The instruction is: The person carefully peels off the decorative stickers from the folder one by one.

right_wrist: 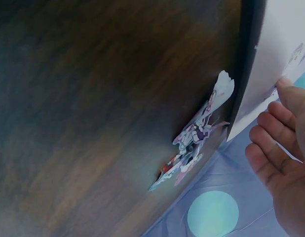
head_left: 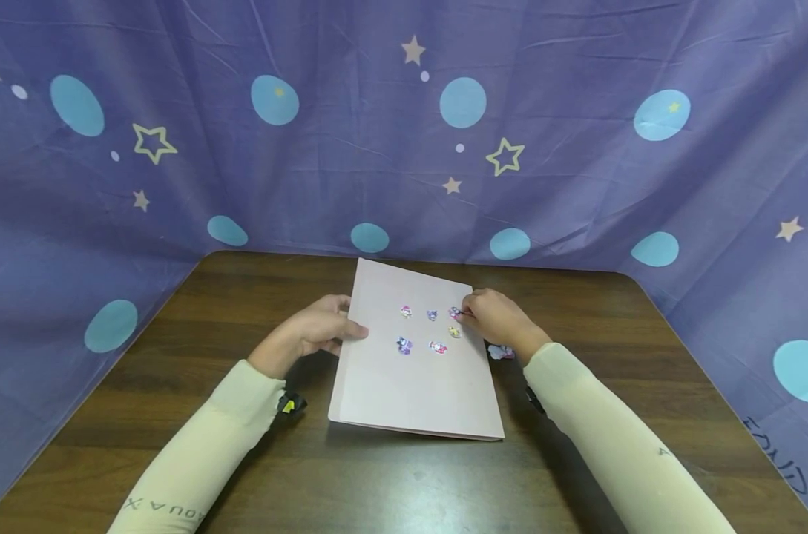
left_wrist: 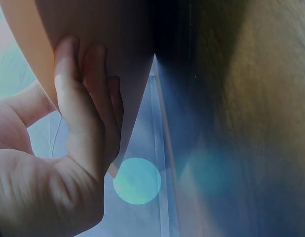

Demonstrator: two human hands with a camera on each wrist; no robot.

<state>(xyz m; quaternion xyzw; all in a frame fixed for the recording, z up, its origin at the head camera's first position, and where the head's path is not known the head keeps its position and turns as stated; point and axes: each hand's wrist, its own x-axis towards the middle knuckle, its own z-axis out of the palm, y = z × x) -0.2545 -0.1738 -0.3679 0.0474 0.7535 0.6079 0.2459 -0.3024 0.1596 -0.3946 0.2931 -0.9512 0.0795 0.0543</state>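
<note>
A white folder (head_left: 417, 389) slants up from the table, several small cartoon stickers (head_left: 404, 345) on its front. At its left edge my left hand (head_left: 313, 330) grips it, thumb on the front. In the left wrist view the fingers (left_wrist: 81, 103) of that hand lie against its back. My right hand (head_left: 500, 319) is at the upper right edge, thumb and fingertips pinching a small purple-pink sticker (head_left: 453, 313) at the folder's surface. A yellow sticker (head_left: 454, 332) sits just below that one. The right wrist view shows the other fingers loosely bent beside the folder.
Loose cartoon cutouts (right_wrist: 192, 140) lie in a small pile on the brown wooden table (head_left: 243, 460), right of the folder under my right wrist. A purple curtain (head_left: 350, 148) with stars and blue dots hangs behind the table and along its sides.
</note>
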